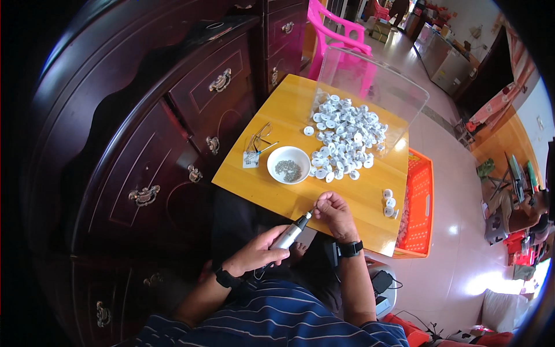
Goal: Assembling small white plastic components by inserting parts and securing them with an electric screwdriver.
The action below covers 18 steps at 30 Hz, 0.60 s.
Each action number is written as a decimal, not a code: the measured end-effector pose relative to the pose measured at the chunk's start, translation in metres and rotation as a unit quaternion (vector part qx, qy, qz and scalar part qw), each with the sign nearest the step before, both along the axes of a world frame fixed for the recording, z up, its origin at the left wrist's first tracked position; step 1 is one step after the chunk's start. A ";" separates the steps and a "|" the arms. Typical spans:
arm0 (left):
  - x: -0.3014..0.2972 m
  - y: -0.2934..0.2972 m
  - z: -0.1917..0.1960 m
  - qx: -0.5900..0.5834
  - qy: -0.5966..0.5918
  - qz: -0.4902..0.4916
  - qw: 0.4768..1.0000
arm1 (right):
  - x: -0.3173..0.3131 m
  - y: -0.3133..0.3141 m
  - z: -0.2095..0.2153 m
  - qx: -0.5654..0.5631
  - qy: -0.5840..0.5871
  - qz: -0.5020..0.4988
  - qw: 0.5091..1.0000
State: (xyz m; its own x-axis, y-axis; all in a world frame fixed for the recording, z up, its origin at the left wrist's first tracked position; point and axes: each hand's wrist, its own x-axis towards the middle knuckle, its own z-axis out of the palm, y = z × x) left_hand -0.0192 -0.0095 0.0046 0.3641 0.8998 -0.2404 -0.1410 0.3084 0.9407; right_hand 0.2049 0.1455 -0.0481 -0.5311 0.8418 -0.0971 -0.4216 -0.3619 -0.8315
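My left hand (261, 253) is wrapped round a silver and black electric screwdriver (291, 234), which points up and to the right over the table's near edge. Right at the tool's tip, my right hand (337, 216) pinches with thumb and finger; whatever sits between them is too small to make out. Just beyond both hands stands a white bowl (272, 166) with many small metal screws (288, 170) at its bottom. Behind and right of it spreads a heap of small round white plastic parts (350, 130), partly inside a clear plastic bin (399, 92) tipped on its side.
On the yellow wooden table (243, 185), eyeglasses (260, 137) and a thin screwdriver (269, 147) lie at the left. Several white parts (389, 203) sit at the right edge. An orange crate (425, 202) stands beside the table, dark drawers (191, 87) at left, a pink chair (341, 40) behind.
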 end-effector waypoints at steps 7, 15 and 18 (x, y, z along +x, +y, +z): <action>0.008 -0.002 -0.007 0.241 0.234 0.056 0.940 | -0.003 -0.001 0.006 0.005 -0.065 -0.010 0.998; 0.009 -0.005 -0.006 0.244 0.322 0.073 0.912 | -0.004 -0.001 0.006 -0.003 -0.111 -0.013 0.994; 0.002 -0.002 -0.005 0.024 0.081 0.011 0.996 | -0.002 -0.001 0.005 0.002 -0.093 -0.007 0.996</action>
